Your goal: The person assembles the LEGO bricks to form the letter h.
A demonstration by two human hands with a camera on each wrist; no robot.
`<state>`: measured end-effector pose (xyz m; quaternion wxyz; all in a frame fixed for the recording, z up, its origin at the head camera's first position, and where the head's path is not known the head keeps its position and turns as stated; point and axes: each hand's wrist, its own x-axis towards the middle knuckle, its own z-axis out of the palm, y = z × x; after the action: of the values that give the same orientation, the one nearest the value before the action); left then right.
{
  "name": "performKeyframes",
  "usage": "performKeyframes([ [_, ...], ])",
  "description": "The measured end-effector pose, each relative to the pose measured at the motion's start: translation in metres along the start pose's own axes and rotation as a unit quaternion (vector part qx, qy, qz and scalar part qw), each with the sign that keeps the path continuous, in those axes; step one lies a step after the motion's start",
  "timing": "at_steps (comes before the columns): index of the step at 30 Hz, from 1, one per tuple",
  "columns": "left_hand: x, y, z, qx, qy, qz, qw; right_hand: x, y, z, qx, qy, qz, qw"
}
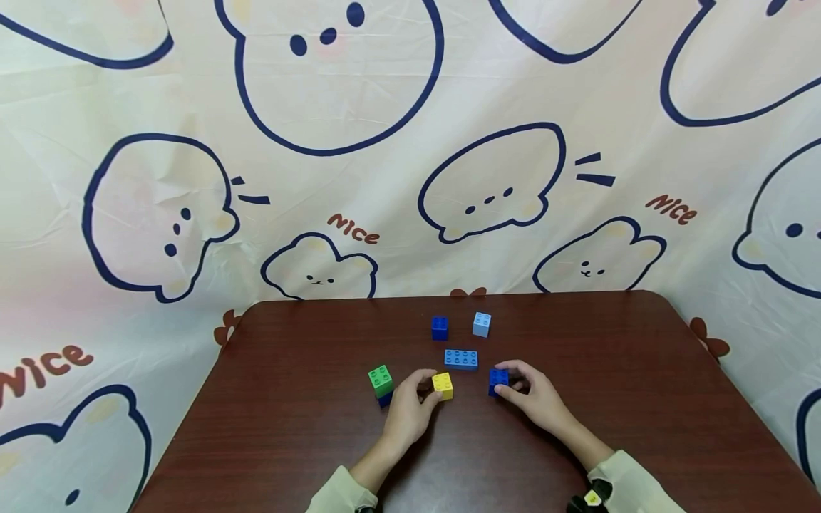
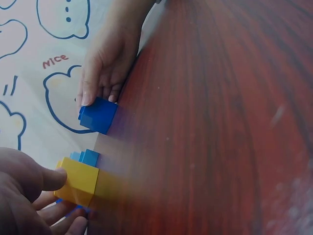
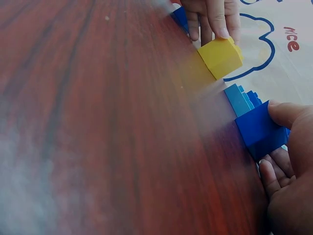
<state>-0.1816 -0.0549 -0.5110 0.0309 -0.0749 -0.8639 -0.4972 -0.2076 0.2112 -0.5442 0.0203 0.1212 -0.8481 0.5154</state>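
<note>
My left hand point(image 1: 408, 412) pinches a yellow toy brick point(image 1: 442, 385) between thumb and fingers, close over the table. Across from it, my right hand point(image 1: 536, 396) grips a dark blue brick point(image 1: 498, 381) by its sides, thumb at the near side in the head view. Between and beyond the two hands lies a long light blue brick point(image 1: 461, 359) with two rows of studs. In the left wrist view the yellow brick point(image 2: 78, 181) partly covers the light blue one. The right wrist view has the blue brick point(image 3: 261, 129) under my right thumb.
Left of my left hand, a green brick point(image 1: 380, 380) sits on a dark blue brick point(image 1: 385, 400). Farther back stand a dark blue brick point(image 1: 439, 328) and a pale blue brick point(image 1: 482, 324). The brown table point(image 1: 288, 399) ends at a printed cloth backdrop point(image 1: 398, 185).
</note>
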Motion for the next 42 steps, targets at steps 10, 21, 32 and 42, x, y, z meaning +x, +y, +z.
performKeyframes([
  [10, -0.001, 0.002, 0.0, -0.003, -0.021, 0.002, 0.9998, 0.001, -0.001, 0.0, 0.016, 0.009, 0.009, 1.0],
  [21, 0.0, 0.001, 0.002, -0.002, -0.059, 0.03, 0.9978, 0.001, -0.002, -0.004, 0.05, 0.009, -0.016, 0.999],
  [32, 0.002, 0.001, 0.006, 0.0, -0.114, 0.053, 0.992, -0.004, -0.012, -0.008, 0.052, 0.008, 0.002, 0.999],
  [42, 0.003, 0.005, 0.013, -0.005, -0.126, 0.065, 0.9899, -0.013, -0.033, -0.008, 0.082, -0.01, -0.001, 0.997],
])
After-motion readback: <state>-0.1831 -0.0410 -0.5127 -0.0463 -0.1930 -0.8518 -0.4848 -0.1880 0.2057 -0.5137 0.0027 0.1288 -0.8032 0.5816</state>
